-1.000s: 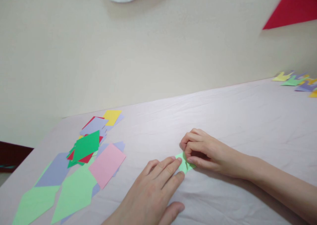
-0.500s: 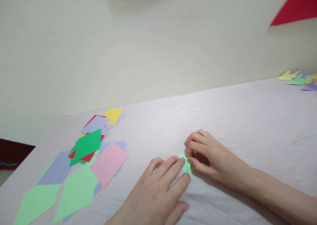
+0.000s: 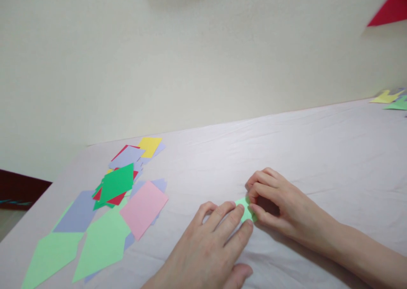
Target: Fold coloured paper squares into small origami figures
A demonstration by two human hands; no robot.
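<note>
Mostly hiding the green slip (image 3: 247, 213) on the cloth (image 3: 203, 170), right of the papers (image 3: 116, 183): pressing with the left hand (image 3: 211, 246), spread flat; touching its right edge with the right hand (image 3: 280, 202), curled, cannot tell if pinching. Can see only part of the green cutout (image 3: 397, 105), far right.

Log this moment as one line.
left hand: fingers on small light-green paper | right hand: fingertips at paper's right edge | pink sheet: left of both hands
</note>
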